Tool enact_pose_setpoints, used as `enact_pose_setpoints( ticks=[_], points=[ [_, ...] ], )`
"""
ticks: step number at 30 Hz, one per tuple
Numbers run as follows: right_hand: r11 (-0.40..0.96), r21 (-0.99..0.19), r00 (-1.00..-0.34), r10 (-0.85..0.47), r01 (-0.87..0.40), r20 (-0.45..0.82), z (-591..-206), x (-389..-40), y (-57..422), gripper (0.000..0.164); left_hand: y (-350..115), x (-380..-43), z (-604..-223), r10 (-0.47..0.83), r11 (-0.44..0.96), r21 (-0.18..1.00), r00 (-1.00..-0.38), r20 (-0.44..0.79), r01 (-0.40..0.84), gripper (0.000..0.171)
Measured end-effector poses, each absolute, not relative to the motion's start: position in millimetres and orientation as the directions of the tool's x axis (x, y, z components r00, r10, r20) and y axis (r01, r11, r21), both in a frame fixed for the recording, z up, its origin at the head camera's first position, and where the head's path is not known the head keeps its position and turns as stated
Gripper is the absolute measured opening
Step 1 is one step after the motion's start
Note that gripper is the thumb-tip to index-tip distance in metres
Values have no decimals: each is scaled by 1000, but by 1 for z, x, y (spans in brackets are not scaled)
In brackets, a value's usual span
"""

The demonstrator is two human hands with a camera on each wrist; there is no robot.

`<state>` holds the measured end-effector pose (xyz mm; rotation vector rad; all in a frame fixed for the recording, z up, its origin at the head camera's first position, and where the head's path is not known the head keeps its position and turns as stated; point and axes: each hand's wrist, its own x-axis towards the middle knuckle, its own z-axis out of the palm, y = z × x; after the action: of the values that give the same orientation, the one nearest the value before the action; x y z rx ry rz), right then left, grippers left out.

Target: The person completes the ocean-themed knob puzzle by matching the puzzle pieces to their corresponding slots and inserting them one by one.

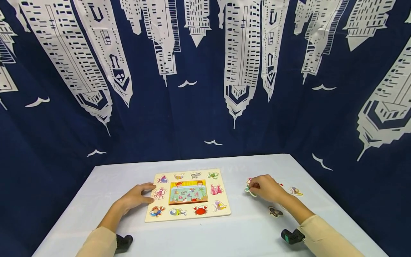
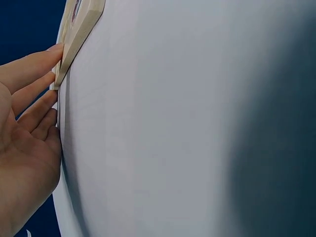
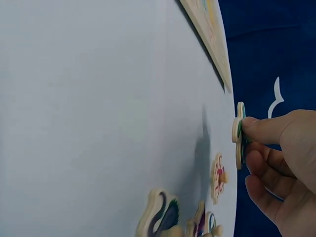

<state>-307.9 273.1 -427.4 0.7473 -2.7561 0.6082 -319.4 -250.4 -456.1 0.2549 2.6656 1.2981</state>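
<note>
A wooden puzzle board (image 1: 192,211) with sea-animal pictures around a printed aquarium scene lies on the table. At its left edge rests my left hand (image 1: 138,196), thumb and fingertips touching the rim; in the left wrist view the fingers (image 2: 35,64) look fairly straight against the board's corner. Right of the board, my right hand (image 1: 267,188) pinches a flat wooden puzzle piece (image 1: 250,191) with green on it. The right wrist view shows this piece (image 3: 239,131) edge-on between thumb and fingers, above the tabletop. Its picture is mostly hidden.
Loose pieces lie around my right hand: a dark grey one (image 1: 275,211), a yellow-and-purple one (image 1: 295,191), and a pink-red knobbed one (image 3: 217,178). The white table (image 1: 244,232) meets a dark blue curtain (image 1: 199,117) printed with buildings.
</note>
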Motion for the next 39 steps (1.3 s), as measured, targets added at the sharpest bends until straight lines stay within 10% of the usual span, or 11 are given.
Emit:
enact_pose_setpoints(
  ticks=[39],
  points=[
    [801,-333,-860,-405,-498,310,-417,-377,158,5,-249,-317,-452,215,622,780,-973,-78,75,63]
  ],
)
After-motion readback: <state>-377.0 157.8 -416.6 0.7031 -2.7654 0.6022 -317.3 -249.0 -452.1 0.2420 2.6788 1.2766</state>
